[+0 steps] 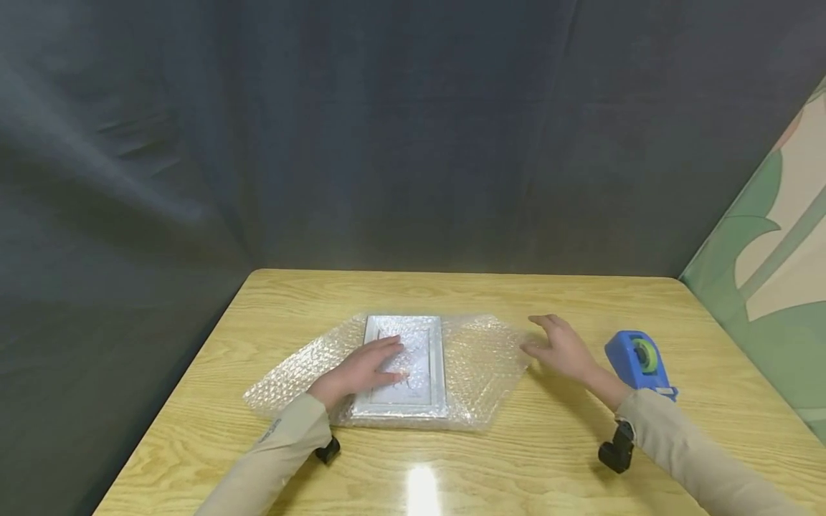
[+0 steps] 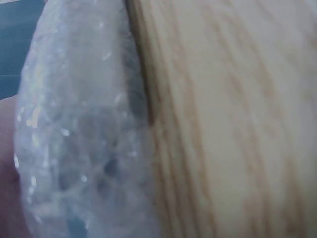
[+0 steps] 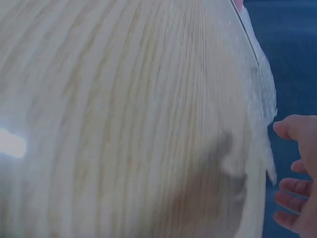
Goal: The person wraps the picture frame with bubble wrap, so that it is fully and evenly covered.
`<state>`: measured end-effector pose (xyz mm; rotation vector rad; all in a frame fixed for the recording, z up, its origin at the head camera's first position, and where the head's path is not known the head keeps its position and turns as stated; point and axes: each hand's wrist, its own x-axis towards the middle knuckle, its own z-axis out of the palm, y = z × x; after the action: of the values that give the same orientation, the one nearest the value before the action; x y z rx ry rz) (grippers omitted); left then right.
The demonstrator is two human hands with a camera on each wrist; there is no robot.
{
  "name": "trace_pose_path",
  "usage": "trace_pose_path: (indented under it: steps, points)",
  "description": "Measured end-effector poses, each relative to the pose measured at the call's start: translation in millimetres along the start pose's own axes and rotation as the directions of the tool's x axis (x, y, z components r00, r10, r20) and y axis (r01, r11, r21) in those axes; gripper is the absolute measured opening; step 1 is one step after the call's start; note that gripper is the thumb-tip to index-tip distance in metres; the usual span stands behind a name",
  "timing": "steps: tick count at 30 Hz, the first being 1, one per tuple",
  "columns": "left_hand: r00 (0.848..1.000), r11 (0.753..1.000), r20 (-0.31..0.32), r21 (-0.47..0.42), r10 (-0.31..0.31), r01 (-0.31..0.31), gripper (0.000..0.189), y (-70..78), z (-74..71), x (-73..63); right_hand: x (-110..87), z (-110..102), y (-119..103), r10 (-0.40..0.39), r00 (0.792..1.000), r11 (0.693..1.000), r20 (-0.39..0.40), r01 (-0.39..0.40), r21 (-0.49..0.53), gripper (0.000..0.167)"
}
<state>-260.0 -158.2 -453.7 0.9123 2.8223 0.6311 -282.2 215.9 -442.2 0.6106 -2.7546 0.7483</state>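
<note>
A picture frame (image 1: pixel 426 398) with a pale border lies on the table, covered by clear bubble wrap (image 1: pixel 480 358). The wrap spreads out flat to the right of the frame and to a point on the left. My left hand (image 1: pixel 368 365) rests on the wrapped frame with its fingers extended. Beyond the wrap's right edge, my right hand (image 1: pixel 563 350) holds nothing, thumb and fingers spread apart. In the right wrist view, the right hand (image 3: pixel 299 171) is beside the edge of the bubble wrap (image 3: pixel 262 94). Up close in the left wrist view is bubble wrap (image 2: pixel 84 124).
A blue tape dispenser (image 1: pixel 632 355) with a greenish roll stands to the right, near my right forearm. The wooden table (image 1: pixel 516 466) is bounded by a dark curtain (image 1: pixel 400 143) behind and at left. A patterned panel (image 1: pixel 768 279) lines the right side.
</note>
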Motion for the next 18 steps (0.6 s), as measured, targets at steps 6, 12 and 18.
trace_pose_path:
  steps: [6, 12, 18]
  points:
    - [1.000, 1.000, 0.001, -0.006, -0.005, 0.005, 0.061, 2.4, -1.4, -1.4, -7.1, 2, 6, 0.126, 0.991, 0.979, 0.043, -0.131, 0.155, 0.053]
    - [1.000, 1.000, 0.001, -0.014, -0.005, 0.005, 0.061, 2.9, -1.5, -1.3, -8.9, 13, 3, 0.297, 0.950, 0.868, 0.096, -0.310, 0.388, 0.049]
    - [1.000, 1.000, -0.003, -0.009, 0.000, 0.000, 0.060, 1.0, -0.6, -0.2, -9.6, 18, -7, 0.396, 0.913, 0.708, 0.097, -0.371, 0.601, 0.052]
